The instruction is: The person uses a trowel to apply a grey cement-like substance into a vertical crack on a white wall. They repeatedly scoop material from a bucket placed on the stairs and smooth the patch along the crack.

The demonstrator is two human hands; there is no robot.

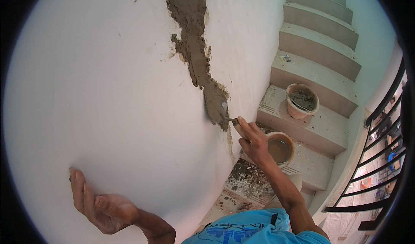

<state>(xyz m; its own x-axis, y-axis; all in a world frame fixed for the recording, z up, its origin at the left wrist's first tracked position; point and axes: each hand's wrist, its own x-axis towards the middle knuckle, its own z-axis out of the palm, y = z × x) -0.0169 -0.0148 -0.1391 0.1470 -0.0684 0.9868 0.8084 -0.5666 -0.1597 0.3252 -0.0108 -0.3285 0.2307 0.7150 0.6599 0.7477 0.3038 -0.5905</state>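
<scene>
My right hand [255, 142] is closed round the handle of a small trowel [232, 121]. The trowel's blade presses on a strip of wet grey mortar [194, 53], near the strip's lower end. This strip fills a ragged channel running down the white wall [129, 92]. Below it, a narrow rough crack continues toward the steps. At the lower left, my left hand [103, 207] is raised by the wall with its fingers extended and slightly bent. No tool shows in it; whether it touches the wall I cannot tell.
A bucket of mortar [301, 101] stands on a stair tread. Lower down, beside my right forearm, is a bucket of murky water [280, 149]. Rubble [248, 179] litters the floor at the wall's foot. Stairs [317, 49] climb away; a black railing [380, 157] borders the right side.
</scene>
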